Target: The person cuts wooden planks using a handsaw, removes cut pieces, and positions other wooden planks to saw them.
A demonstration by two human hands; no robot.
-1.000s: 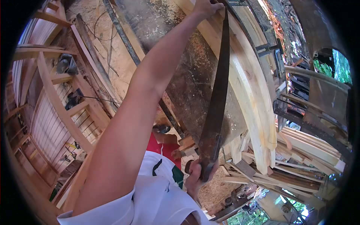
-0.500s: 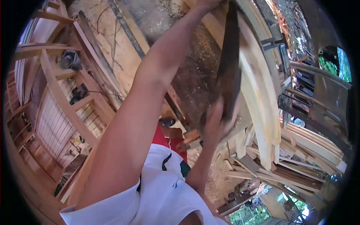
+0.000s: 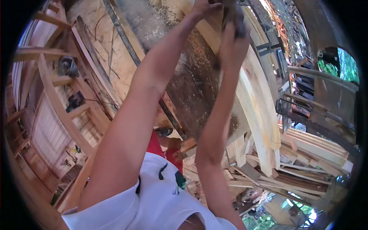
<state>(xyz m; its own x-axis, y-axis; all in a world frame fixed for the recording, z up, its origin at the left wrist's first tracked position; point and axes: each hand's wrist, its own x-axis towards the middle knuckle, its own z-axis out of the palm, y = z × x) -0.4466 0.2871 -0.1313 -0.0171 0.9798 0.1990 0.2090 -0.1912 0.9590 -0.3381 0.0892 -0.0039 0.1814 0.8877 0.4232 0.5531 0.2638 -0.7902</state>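
My right hand (image 3: 233, 48) is closed round the dark handle of a handsaw (image 3: 240, 26) near the top of the view. Most of the saw's blade is hidden or beyond the upper edge. Just left of it, my left hand (image 3: 205, 8) is on a pale wooden board (image 3: 209, 32), its thumb pointing toward the saw and its fingers curled and partly out of view. The board slants under both hands above a dark, sawdust-strewn work surface (image 3: 191, 92).
Long pale planks (image 3: 258, 111) run down the right side. Beyond them lies a stack of offcuts and boards (image 3: 303, 172). A metal clamp or bracket (image 3: 268, 46) shows at upper right. Wooden framing (image 3: 57, 103) stands at left, with a dark metal bar (image 3: 122, 32) nearby.
My right hand has pushed the handsaw forward, up the view, so the long blade seen earlier is now mostly out of sight. My left hand stays near the same place.
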